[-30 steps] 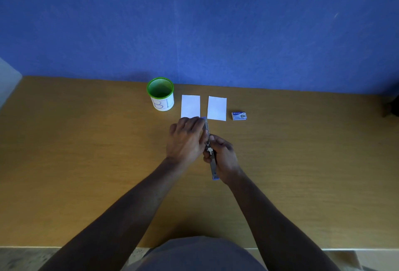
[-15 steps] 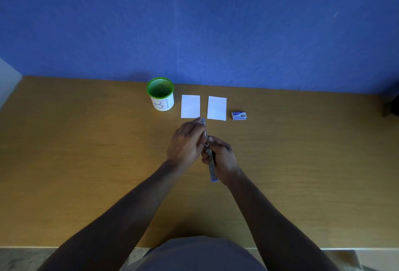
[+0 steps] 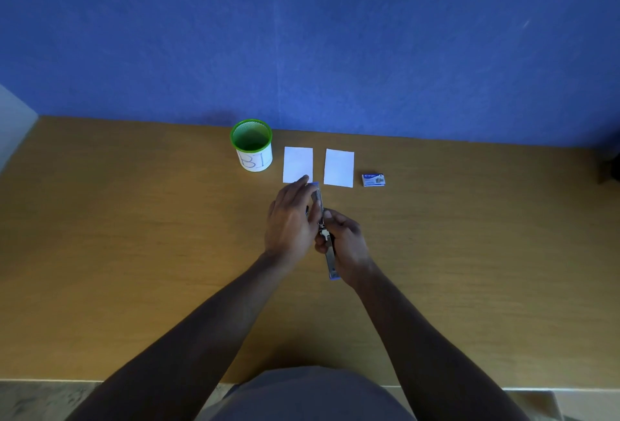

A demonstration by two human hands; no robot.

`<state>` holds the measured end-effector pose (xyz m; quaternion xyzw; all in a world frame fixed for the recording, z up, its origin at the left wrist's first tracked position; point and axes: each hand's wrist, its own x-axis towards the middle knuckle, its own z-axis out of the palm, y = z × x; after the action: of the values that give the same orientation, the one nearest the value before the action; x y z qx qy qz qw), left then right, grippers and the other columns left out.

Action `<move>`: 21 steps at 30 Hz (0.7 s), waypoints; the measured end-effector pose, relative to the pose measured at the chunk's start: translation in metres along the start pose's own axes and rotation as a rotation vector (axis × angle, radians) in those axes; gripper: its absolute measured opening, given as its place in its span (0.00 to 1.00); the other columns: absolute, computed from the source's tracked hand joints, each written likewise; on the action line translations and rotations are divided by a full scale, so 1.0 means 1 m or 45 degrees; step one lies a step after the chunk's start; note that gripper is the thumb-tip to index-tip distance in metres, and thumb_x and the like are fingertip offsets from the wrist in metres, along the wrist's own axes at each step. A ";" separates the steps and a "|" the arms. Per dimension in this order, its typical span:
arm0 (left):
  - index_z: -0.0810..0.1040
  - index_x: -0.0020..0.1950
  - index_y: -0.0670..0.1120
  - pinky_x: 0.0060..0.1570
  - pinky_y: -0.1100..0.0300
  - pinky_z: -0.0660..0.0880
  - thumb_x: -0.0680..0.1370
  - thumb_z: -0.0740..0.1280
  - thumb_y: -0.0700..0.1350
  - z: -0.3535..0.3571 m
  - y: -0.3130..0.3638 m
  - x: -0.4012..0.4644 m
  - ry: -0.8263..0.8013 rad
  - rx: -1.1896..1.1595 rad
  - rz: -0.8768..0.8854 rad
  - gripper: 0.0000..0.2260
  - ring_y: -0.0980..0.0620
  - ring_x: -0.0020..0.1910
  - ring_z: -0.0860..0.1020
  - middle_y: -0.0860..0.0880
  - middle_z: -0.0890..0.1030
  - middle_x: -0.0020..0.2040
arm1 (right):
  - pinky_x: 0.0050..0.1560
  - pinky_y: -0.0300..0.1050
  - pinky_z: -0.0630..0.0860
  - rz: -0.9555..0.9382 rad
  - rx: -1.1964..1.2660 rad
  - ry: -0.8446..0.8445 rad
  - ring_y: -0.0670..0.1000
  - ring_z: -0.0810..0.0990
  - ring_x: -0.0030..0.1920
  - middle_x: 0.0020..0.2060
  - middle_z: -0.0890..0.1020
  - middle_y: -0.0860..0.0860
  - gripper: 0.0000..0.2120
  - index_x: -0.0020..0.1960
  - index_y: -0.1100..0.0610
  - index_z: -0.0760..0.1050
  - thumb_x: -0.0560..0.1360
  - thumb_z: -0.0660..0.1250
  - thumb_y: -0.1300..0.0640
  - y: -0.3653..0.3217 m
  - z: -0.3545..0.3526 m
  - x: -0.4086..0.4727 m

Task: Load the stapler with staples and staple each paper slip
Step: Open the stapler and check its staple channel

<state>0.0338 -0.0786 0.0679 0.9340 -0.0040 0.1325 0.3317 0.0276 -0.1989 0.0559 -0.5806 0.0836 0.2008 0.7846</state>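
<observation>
**Stapler opened flat for loading; slips not yet stapled**

The stapler (image 3: 323, 232) lies swung open lengthwise on the table (image 3: 134, 253), just nearer than the two paper slips (image 3: 298, 164). The right hand (image 3: 345, 246) has its fingers curled round the near half, thumb on top by the hinge. The left hand (image 3: 291, 219) is laid over the far half with fingers extended and held together; whether its thumb pinches the metal cannot be told. The staple box (image 3: 373, 180) sits closed, to the right of the slips and apart from both hands. A green cup (image 3: 252, 145) stands to the left of the slips.

Judgement: the step in hand is opening the magazine. No staple strip is visible in the channel at this scale.

Recommendations for the step:
- Hold the near half firmly so the open stapler does not spring shut.
- Keep the channel facing up and level before fetching the box.
- Seat the strip legs down, flush against the front.
- Close the top until it latches; keep fingertips off the hinge.
- Keep the far end clear of the left slip, which it almost touches.
</observation>
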 end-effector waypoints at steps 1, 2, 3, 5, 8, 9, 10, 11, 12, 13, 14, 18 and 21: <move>0.77 0.63 0.43 0.63 0.48 0.71 0.78 0.65 0.42 0.002 0.002 0.000 0.001 -0.052 -0.039 0.14 0.46 0.67 0.71 0.45 0.75 0.68 | 0.30 0.44 0.63 -0.002 0.004 0.005 0.51 0.67 0.30 0.32 0.70 0.56 0.16 0.41 0.59 0.79 0.83 0.57 0.61 0.000 0.000 0.000; 0.77 0.62 0.42 0.64 0.48 0.71 0.78 0.65 0.42 0.003 0.004 0.000 0.005 -0.089 -0.062 0.13 0.46 0.68 0.71 0.44 0.75 0.68 | 0.30 0.43 0.64 -0.004 0.006 0.011 0.51 0.67 0.30 0.32 0.71 0.56 0.17 0.40 0.59 0.79 0.83 0.57 0.62 -0.001 0.000 0.000; 0.78 0.59 0.42 0.63 0.48 0.71 0.78 0.66 0.41 0.004 0.005 0.000 0.011 -0.111 -0.065 0.11 0.46 0.68 0.71 0.44 0.75 0.67 | 0.30 0.43 0.64 -0.005 0.006 0.014 0.50 0.67 0.30 0.32 0.71 0.55 0.17 0.40 0.58 0.79 0.83 0.57 0.62 -0.001 0.000 0.000; 0.79 0.54 0.41 0.62 0.49 0.72 0.78 0.66 0.40 0.005 0.005 0.000 0.031 -0.129 -0.029 0.07 0.46 0.67 0.72 0.43 0.76 0.66 | 0.30 0.44 0.64 -0.008 0.007 0.011 0.51 0.67 0.30 0.32 0.71 0.55 0.18 0.39 0.58 0.79 0.83 0.57 0.62 -0.002 -0.001 0.001; 0.78 0.51 0.41 0.59 0.53 0.74 0.77 0.67 0.38 0.005 0.003 0.000 0.095 -0.127 0.039 0.04 0.47 0.64 0.74 0.44 0.78 0.62 | 0.30 0.44 0.64 0.008 0.045 -0.031 0.50 0.67 0.30 0.31 0.70 0.55 0.18 0.39 0.57 0.79 0.83 0.56 0.62 -0.002 0.001 0.003; 0.78 0.52 0.42 0.58 0.53 0.74 0.77 0.67 0.39 0.004 0.002 0.000 0.121 -0.141 0.029 0.06 0.48 0.62 0.75 0.45 0.79 0.61 | 0.30 0.44 0.64 0.016 0.067 -0.042 0.50 0.67 0.30 0.31 0.70 0.55 0.18 0.41 0.57 0.80 0.83 0.56 0.61 -0.002 0.001 0.004; 0.78 0.55 0.43 0.55 0.53 0.75 0.77 0.67 0.40 0.003 0.003 0.002 0.143 -0.165 0.009 0.08 0.49 0.60 0.76 0.47 0.80 0.59 | 0.30 0.43 0.64 0.018 0.086 -0.047 0.49 0.68 0.30 0.31 0.70 0.55 0.17 0.43 0.58 0.80 0.83 0.55 0.61 -0.002 0.001 0.005; 0.77 0.57 0.44 0.53 0.53 0.76 0.77 0.67 0.42 0.001 0.003 0.003 0.157 -0.188 -0.009 0.10 0.50 0.58 0.76 0.48 0.80 0.58 | 0.30 0.43 0.65 0.013 0.097 -0.050 0.49 0.68 0.30 0.31 0.71 0.55 0.16 0.44 0.60 0.80 0.83 0.56 0.61 -0.001 0.001 0.006; 0.77 0.60 0.45 0.51 0.54 0.76 0.77 0.67 0.43 0.000 0.003 0.004 0.160 -0.196 -0.018 0.11 0.50 0.56 0.76 0.49 0.80 0.57 | 0.30 0.42 0.65 0.006 0.103 -0.053 0.49 0.69 0.30 0.31 0.71 0.55 0.15 0.45 0.61 0.80 0.83 0.56 0.61 0.000 0.002 0.007; 0.77 0.61 0.45 0.50 0.55 0.77 0.78 0.66 0.44 -0.002 0.003 0.005 0.153 -0.182 -0.016 0.13 0.50 0.56 0.76 0.49 0.80 0.56 | 0.29 0.42 0.65 0.002 0.106 -0.057 0.49 0.69 0.30 0.32 0.71 0.54 0.14 0.46 0.62 0.79 0.82 0.57 0.60 0.000 0.002 0.008; 0.78 0.62 0.45 0.50 0.55 0.77 0.78 0.66 0.44 -0.003 0.002 0.006 0.142 -0.147 0.002 0.13 0.50 0.55 0.77 0.49 0.81 0.56 | 0.29 0.42 0.66 0.004 0.107 -0.060 0.48 0.69 0.30 0.32 0.72 0.54 0.13 0.47 0.62 0.79 0.82 0.57 0.60 0.001 0.001 0.008; 0.81 0.58 0.42 0.45 0.53 0.79 0.79 0.66 0.46 -0.010 -0.012 0.006 0.154 0.175 0.328 0.11 0.46 0.48 0.81 0.47 0.84 0.53 | 0.29 0.41 0.66 0.050 0.103 -0.047 0.48 0.70 0.30 0.33 0.74 0.53 0.13 0.45 0.58 0.80 0.82 0.58 0.59 0.001 -0.005 0.008; 0.82 0.56 0.43 0.41 0.53 0.79 0.80 0.65 0.49 -0.020 -0.026 0.011 0.168 0.370 0.586 0.12 0.47 0.45 0.82 0.48 0.84 0.52 | 0.28 0.40 0.66 0.101 0.051 -0.040 0.48 0.70 0.29 0.32 0.74 0.53 0.11 0.48 0.59 0.80 0.81 0.59 0.60 -0.003 -0.009 0.007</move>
<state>0.0421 -0.0448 0.0691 0.9357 -0.1753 0.2639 0.1549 0.0364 -0.2069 0.0533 -0.5577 0.0983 0.2392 0.7887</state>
